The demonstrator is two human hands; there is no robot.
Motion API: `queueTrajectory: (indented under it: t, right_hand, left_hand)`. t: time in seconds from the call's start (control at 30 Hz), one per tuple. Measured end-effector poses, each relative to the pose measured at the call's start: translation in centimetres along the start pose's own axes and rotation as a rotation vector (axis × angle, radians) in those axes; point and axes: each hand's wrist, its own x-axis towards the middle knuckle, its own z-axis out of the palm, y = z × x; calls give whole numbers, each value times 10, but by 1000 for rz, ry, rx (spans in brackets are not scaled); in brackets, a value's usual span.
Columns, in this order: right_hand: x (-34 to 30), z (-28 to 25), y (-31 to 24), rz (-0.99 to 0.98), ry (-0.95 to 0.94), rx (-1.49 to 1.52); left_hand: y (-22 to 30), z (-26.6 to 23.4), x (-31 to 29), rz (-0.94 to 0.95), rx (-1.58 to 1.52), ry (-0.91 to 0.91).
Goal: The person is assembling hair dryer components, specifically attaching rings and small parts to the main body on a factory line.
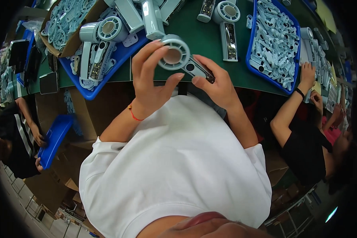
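- Head view: holds a pale blue-grey device [173,55] with a round, spoked head up before the body, near the edge of the green table [190,23], left of the blue parts bin [262,74].
- Curves the left hand [144,75] about the head, fingertips at its rim, grip partly spread; cannot tell how firmly closed, or about thumb contact.
- Pinches the device's handle in the right hand [217,83], grip closed, thumb and finger on opposite sides.
- Shows small light-blue pieces [275,39] heaped inside the bin.
- Has a second device [229,41] on the table, just left of the bin.
- Has a blue tray [92,93] of housings well left of the bin, with a cardboard box [96,14] of ring-shaped parts farther left.
- Includes a co-worker's hand [306,75] just right of the bin.
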Motion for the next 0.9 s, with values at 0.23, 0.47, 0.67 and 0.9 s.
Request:
queueTrajectory:
  t: [0.23,0.47,0.67,0.9]
  right_hand:
    - [-11,3,-9,226,-133,827]
    - [-17,17,-4,196,49,960]
    - [-12,15,-17,100,71,823]
    - [-5,7,-42,-113,79,27]
  left_hand:
    - [10,26,-9,-611,-837,-97]
    - [12,29,1,-677,-890,-298]
    - [10,32,2,-736,-1040,-277]
    - [25,21,49,-784,-889,-402]
